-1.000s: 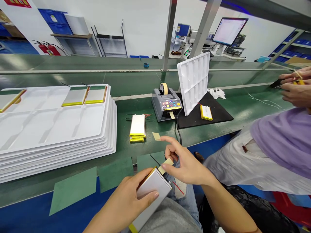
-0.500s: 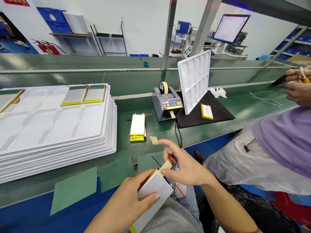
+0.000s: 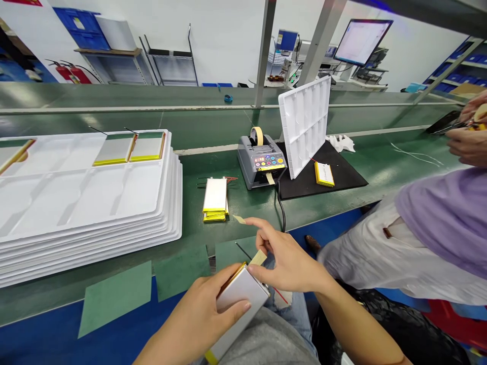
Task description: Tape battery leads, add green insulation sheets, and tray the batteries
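A flat silver pouch battery with yellow edging is tilted above my lap, and my left hand is wrapped round its side. My right hand is at the battery's upper end, its thumb pressing a short strip of pale yellow tape at the corner. A second tape strip clings to the tip of my stretched index finger. One black lead and one red lead stick out at that end. The right hand's other fingers are curled and partly hidden.
A tape dispenser stands behind a small stack of batteries. Stacked white trays fill the left; another tray leans upright on a black mat. A co-worker in a purple top is at the right.
My right thumb has shifted slightly up and left onto the battery's corner, over the tape. The strip on my index finger has turned more edge-on. My left hand keeps its grip.
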### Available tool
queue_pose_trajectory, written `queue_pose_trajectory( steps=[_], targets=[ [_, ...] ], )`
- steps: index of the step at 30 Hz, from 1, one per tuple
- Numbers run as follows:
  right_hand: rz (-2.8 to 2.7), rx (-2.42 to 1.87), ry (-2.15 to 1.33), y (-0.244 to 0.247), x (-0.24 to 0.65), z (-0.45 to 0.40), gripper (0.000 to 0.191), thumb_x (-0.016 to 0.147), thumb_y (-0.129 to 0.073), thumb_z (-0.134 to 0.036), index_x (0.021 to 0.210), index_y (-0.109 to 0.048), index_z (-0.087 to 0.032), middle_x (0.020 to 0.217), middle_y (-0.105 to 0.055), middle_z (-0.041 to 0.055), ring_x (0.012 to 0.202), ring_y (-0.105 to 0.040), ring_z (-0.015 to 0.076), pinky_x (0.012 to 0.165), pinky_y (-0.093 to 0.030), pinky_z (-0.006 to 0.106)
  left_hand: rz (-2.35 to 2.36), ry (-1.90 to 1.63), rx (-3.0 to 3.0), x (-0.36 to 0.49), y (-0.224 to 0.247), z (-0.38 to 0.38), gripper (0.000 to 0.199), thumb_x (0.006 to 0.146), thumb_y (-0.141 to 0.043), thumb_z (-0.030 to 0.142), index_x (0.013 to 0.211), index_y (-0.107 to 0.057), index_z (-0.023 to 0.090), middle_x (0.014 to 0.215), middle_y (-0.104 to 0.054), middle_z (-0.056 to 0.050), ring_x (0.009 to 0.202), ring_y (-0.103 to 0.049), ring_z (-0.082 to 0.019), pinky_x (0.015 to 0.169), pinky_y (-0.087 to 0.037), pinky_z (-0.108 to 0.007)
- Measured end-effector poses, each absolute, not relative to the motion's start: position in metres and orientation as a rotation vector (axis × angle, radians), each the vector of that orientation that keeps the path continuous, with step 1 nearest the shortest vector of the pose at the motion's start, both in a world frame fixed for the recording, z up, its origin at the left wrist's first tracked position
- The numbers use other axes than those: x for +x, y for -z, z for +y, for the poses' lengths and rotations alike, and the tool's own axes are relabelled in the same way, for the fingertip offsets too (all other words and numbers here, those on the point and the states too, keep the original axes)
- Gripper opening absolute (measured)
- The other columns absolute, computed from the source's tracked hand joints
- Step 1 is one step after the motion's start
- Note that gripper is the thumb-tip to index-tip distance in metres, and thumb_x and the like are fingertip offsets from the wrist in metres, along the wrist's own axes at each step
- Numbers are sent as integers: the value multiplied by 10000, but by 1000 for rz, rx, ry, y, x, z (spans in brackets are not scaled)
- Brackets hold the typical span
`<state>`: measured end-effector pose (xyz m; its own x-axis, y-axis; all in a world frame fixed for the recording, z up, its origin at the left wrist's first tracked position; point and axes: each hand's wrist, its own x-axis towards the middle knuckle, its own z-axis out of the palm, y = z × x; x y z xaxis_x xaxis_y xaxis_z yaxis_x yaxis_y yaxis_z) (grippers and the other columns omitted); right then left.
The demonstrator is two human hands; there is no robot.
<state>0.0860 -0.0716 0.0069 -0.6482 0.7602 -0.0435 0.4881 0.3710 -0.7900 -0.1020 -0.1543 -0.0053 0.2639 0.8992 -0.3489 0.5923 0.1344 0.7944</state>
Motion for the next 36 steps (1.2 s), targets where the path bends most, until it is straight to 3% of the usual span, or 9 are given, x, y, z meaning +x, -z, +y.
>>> queue_pose_trajectory(
  steps=[5,8,13,17,23,30,32,36],
  targets=[
    [-2384,-1124,-1161,-9,90,-70,800,705,-650,-278,1371,-208,-322,763,-486,-54,670,-468,119,670,-391,276,1448,-441,1570,-106,7,-156,370,842,-529,353,1206,-490,305,829,-664,77,671,-577,-139,602,-436,-202],
    [-2207,-1054,-1129,-4,92,-72,826,687,-701,-291,1362,-228,-334,879,-497,-22,735,-481,127,703,-427,289,1581,-492,1589,-109,10,-158,375,841,-520,403,1198,-483,295,831,-671,66,652,-589,-140,555,-439,-198],
    [-1857,-859,-900,2,84,-86,621,760,-630,-134,1282,-347,-314,802,-555,-41,725,-525,110,705,-461,257,1637,-674,1832,-109,19,-162,361,835,-563,352,1180,-458,340,795,-674,107,581,-609,-101,533,-448,-165],
    [-1915,-839,-850,4,76,-95,606,777,-618,-97,1282,-355,-307,829,-634,-49,764,-583,105,752,-480,249,1649,-785,2074,-107,27,-164,390,853,-560,346,1210,-404,316,796,-681,93,562,-627,-105,489,-436,-163],
    [-1860,-1015,-1182,1,80,-92,641,737,-667,-111,1240,-359,-362,805,-660,-102,741,-582,94,769,-468,248,1592,-739,2226,-109,32,-166,409,889,-520,334,1260,-348,314,928,-688,63,643,-658,-108,549,-457,-166],
    [-1825,-902,-1566,3,84,-86,526,751,-623,-74,1162,-383,-298,745,-590,-85,698,-542,80,729,-453,235,1562,-649,2191,-112,37,-168,661,875,-534,354,1400,-134,312,796,-685,81,564,-627,-130,515,-451,-192],
    [-1792,-894,-1630,4,84,-85,528,746,-634,-82,1160,-382,-290,745,-587,-79,694,-537,81,720,-452,237,1517,-624,2140,-112,35,-167,657,863,-552,340,1390,-161,338,844,-680,81,585,-625,-121,540,-457,-187],
    [-1691,-919,-1748,3,85,-81,614,710,-693,-125,1198,-363,-295,775,-597,-65,662,-534,84,660,-465,235,1432,-629,2086,-110,30,-164,434,871,-546,322,1257,-353,370,850,-664,97,620,-616,-100,580,-456,-167]
  ],
)
